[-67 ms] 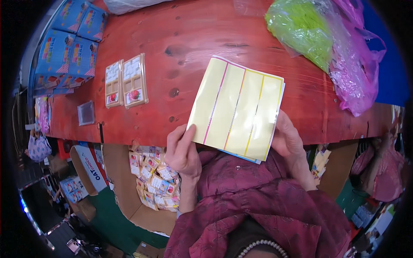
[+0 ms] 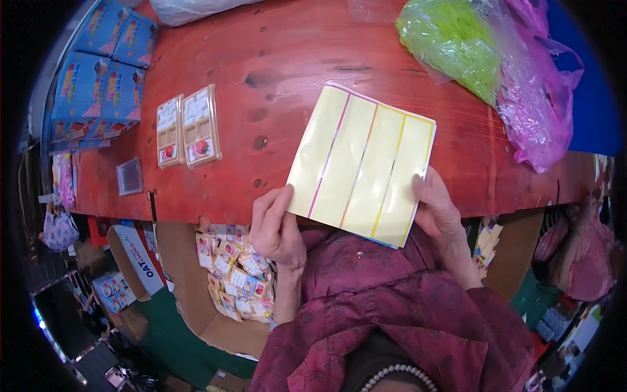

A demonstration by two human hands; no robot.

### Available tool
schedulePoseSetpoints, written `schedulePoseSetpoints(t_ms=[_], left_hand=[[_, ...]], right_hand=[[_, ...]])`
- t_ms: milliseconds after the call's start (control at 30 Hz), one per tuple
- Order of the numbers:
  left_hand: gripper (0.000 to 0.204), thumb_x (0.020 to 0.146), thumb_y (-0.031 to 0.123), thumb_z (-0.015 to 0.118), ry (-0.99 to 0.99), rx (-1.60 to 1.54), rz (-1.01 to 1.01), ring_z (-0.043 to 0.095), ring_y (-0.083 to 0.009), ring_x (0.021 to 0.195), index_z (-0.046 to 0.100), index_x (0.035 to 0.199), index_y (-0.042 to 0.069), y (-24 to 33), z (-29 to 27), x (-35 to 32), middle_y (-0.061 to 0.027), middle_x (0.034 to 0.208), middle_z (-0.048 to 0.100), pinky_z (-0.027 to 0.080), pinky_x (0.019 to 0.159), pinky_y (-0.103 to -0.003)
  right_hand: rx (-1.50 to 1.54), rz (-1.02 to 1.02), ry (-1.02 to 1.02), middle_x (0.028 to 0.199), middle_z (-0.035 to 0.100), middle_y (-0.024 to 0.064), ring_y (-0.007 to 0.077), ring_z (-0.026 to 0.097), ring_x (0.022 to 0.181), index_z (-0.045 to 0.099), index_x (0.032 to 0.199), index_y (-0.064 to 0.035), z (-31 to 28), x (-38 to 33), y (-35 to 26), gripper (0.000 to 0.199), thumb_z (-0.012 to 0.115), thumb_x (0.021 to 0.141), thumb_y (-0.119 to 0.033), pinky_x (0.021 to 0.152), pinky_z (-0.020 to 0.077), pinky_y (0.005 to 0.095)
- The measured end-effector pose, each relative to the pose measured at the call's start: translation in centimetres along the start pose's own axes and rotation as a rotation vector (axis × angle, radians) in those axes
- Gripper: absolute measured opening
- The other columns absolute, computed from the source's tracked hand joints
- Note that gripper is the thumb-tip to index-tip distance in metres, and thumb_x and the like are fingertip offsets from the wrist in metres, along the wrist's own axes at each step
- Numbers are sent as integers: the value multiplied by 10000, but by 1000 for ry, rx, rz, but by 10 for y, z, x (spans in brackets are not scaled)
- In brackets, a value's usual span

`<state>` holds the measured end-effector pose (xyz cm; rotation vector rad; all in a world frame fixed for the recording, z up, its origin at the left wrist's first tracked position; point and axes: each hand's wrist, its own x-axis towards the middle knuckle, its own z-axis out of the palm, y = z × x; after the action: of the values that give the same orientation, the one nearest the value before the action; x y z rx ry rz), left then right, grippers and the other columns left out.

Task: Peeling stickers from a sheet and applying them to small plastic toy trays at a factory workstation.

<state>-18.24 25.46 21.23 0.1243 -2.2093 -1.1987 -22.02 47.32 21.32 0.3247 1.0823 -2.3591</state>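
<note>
A small stack of glossy pale-yellow sheets (image 2: 356,163), striped with pink, orange and yellow lines, is held tilted over the table's near edge. My left hand (image 2: 277,228) pinches its lower left corner, thumb on top and the other fingers underneath. At the right edge my right hand (image 2: 439,206) grips it with the thumb on the front face; its other fingers are partly hidden behind. A bluish layer peeks out under the bottom edge. Away to the left lie two compartment trays (image 2: 171,130) with white pieces and strawberry pictures, untouched by either hand.
Blue printed boxes (image 2: 98,91) are stacked at the far left of the red table (image 2: 261,59). A clear square case (image 2: 129,176) lies near them. Green and pink plastic bags (image 2: 522,104) fill the far right. Below, a cardboard box (image 2: 186,281) holds many small packets.
My right thumb has come round onto the front of the sheets at the right edge. The sheets have shifted slightly to the right. My left hand keeps its pinch.
</note>
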Motion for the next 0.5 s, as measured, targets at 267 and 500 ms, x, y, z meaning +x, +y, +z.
schedulePoseSetpoints(t_ms=[267, 500], left_hand=[[293, 771, -101, 551, -695, -512, -367, 604, -147, 726, 609, 1052, -43, 28, 38, 0, -118, 864, 628, 486, 657, -236], [194, 829, -69, 494, -761, -637, -463, 619, -163, 720, 621, 976, -62, 26, 53, 3, -137, 896, 627, 512, 644, -242]], right_hand=[[-312, -194, 394, 1222, 512, 130, 235, 533, 1083, 358, 1293, 15, -91, -75, -44, 634, 611, 712, 24, 940, 414, 369], [-644, 228, 524, 1001, 631, 84, 159, 604, 885, 560, 1103, 28, -221, -218, -60, 399, 608, 712, -34, 796, 473, 303]])
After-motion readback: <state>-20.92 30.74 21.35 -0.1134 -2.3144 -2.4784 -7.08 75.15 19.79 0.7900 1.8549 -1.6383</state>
